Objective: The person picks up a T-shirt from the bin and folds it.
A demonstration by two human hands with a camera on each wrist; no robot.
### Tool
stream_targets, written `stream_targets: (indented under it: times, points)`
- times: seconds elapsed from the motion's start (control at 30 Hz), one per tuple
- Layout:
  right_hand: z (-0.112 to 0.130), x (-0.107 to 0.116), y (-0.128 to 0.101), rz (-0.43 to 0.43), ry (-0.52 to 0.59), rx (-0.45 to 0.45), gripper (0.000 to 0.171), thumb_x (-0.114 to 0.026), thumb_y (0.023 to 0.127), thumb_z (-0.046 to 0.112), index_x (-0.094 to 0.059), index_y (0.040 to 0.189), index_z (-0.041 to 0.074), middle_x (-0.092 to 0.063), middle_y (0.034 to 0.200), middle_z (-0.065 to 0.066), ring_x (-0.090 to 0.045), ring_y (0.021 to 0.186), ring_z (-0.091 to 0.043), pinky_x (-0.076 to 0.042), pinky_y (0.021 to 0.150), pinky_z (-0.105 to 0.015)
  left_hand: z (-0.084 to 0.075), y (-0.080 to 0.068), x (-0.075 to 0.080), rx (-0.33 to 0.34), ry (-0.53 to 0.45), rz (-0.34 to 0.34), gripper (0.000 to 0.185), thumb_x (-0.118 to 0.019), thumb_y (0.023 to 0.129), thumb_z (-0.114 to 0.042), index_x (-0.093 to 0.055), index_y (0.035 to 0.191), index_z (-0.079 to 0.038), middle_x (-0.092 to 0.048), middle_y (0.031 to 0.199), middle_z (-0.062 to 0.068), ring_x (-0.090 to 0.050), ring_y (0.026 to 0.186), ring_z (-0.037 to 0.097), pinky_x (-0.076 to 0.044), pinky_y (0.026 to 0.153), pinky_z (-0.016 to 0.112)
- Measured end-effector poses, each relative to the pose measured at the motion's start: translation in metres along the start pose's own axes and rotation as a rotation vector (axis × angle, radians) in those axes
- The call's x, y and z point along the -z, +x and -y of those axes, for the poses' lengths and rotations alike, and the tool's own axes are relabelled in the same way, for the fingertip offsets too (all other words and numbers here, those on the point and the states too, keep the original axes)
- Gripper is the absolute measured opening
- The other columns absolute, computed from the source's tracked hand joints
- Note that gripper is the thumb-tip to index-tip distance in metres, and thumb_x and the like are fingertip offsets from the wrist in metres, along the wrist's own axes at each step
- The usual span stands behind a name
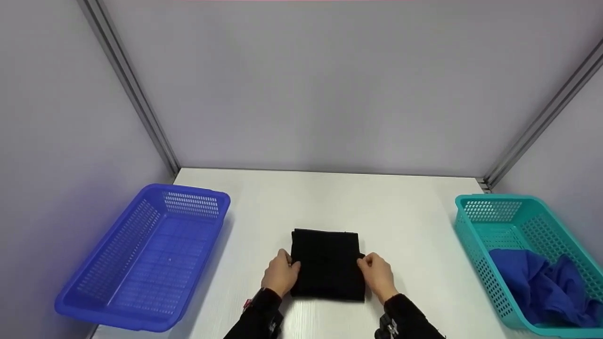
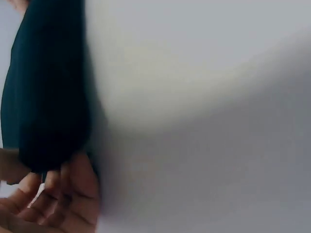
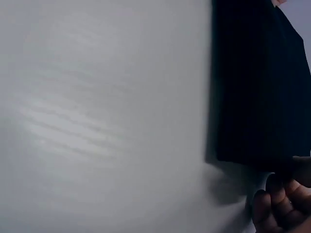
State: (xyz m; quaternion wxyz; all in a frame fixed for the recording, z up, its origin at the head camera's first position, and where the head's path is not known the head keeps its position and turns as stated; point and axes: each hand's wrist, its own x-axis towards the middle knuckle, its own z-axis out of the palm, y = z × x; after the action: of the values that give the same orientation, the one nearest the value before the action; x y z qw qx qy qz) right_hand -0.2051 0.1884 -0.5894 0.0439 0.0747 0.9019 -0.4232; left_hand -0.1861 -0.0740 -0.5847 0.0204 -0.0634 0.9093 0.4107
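Dark sleeves entered at the bottom edge of the head view, both hands on a folded black cloth (image 1: 327, 263) lying flat on the white counter (image 1: 414, 221), near the front edge, roughly centered between the two baskets.

Left hand (image 1: 280, 275) gripped the cloth's left edge — fingers curled, thumb on top of the fabric. Left wrist view: blurred, curled fingers (image 2: 48, 199) below the dark cloth (image 2: 48, 87), pale counter (image 2: 204, 97) beside it. Grip pinching the cloth edge.

Right hand (image 1: 377, 275) mirrored it on the right edge — fingers curled round the side, thumb at the cloth's upper right. Right wrist view: fingertips (image 3: 282, 204) at the cloth's (image 3: 257, 82) near corner, counter (image 3: 97, 116) bare-looking and out of focus. Grip pinching the cloth too.

Cloth was a neat rectangle, edges squared, no loose parts showing.

Further out: blue basket (image 1: 94, 301) at the left, tilted over the counter's left edge, well apart from the cloth. Teal basket (image 1: 476, 235) at the right, also well apart, holding a crumpled blue garment (image 1: 541, 287).

Behind everything, plain grey walls (image 1: 330, 84) with metal corner strips (image 1: 127, 80) on both sides.
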Motion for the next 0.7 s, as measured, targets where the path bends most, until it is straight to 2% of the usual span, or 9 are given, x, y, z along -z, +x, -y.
stream_targets:
  times: [0.1,0.17,0.23,0.33,0.43,0.47,0.6,0.7]
  points:
    - [-0.006,0.002,-0.009,0.022,-0.012,0.02,0.03,-0.066,0.102,0.032,-0.056,0.09,0.007,-0.052,0.08,-0.002,-0.049,0.07,-0.017,-0.04,0.066,-0.032,0.002,-0.01,0.011,0.031,-0.009,0.095,0.031,-0.07,0.097,-0.03,-0.052,0.096,-0.006,-0.056,0.079,0.007,-0.055,0.066,0.023,-0.043,0.061,0.039]
    - [-0.009,0.002,-0.016,0.051,0.01,0.028,0.033,-0.07,0.099,0.035,-0.055,0.091,0.007,-0.05,0.079,-0.002,-0.047,0.071,-0.016,-0.038,0.065,-0.031,0.006,-0.018,0.017,0.036,-0.058,0.166,0.031,-0.07,0.098,-0.032,-0.052,0.093,-0.007,-0.056,0.072,0.004,-0.053,0.059,0.02,-0.043,0.055,0.035]
    - [-0.013,0.001,-0.022,0.082,0.042,0.021,0.032,-0.072,0.097,0.034,-0.055,0.092,0.006,-0.049,0.079,-0.002,-0.047,0.071,-0.016,-0.038,0.065,-0.031,0.01,-0.024,0.02,0.039,-0.131,0.217,0.027,-0.07,0.099,-0.028,-0.053,0.089,-0.008,-0.055,0.065,0.001,-0.051,0.05,0.015,-0.043,0.048,0.03]
    - [-0.016,0.001,-0.03,0.097,0.056,0.026,0.027,-0.074,0.095,0.027,-0.057,0.092,0.006,-0.049,0.077,-0.001,-0.046,0.07,-0.016,-0.037,0.062,-0.028,0.013,-0.03,0.02,0.072,-0.297,0.292,0.02,-0.068,0.101,-0.017,-0.055,0.091,-0.005,-0.06,0.057,0.004,-0.052,0.038,0.009,-0.047,0.037,0.028]
    - [-0.02,0.002,-0.039,0.08,0.012,0.067,0.023,-0.074,0.095,0.022,-0.058,0.088,0.008,-0.048,0.072,0.002,-0.045,0.065,-0.013,-0.036,0.059,-0.025,0.013,-0.034,0.02,0.106,-0.401,0.316,0.014,-0.065,0.101,-0.007,-0.055,0.093,-0.002,-0.067,0.062,0.012,-0.061,0.04,0.012,-0.054,0.042,0.03]
    - [-0.021,0.002,-0.041,0.069,-0.012,0.091,0.023,-0.074,0.095,0.02,-0.057,0.086,0.009,-0.048,0.07,0.003,-0.044,0.064,-0.013,-0.036,0.059,-0.025,0.013,-0.036,0.019,0.104,-0.403,0.314,0.013,-0.065,0.1,-0.005,-0.055,0.092,-0.002,-0.068,0.064,0.014,-0.063,0.042,0.013,-0.056,0.044,0.031]
    - [-0.025,0.0,-0.05,0.034,-0.148,0.202,0.026,-0.076,0.094,0.017,-0.055,0.079,0.013,-0.049,0.067,0.007,-0.044,0.063,-0.01,-0.035,0.062,-0.028,0.016,-0.04,0.015,0.008,-0.2,0.249,0.019,-0.067,0.098,-0.002,-0.055,0.083,-0.005,-0.064,0.069,0.006,-0.064,0.05,0.013,-0.057,0.053,0.032]
    - [-0.028,-0.003,-0.055,0.004,-0.266,0.249,0.028,-0.076,0.094,0.019,-0.053,0.078,0.015,-0.05,0.068,0.008,-0.044,0.067,-0.011,-0.032,0.068,-0.033,0.018,-0.042,0.012,-0.055,-0.039,0.208,0.023,-0.068,0.097,-0.003,-0.054,0.08,-0.007,-0.059,0.072,0.002,-0.062,0.051,0.015,-0.054,0.056,0.032]
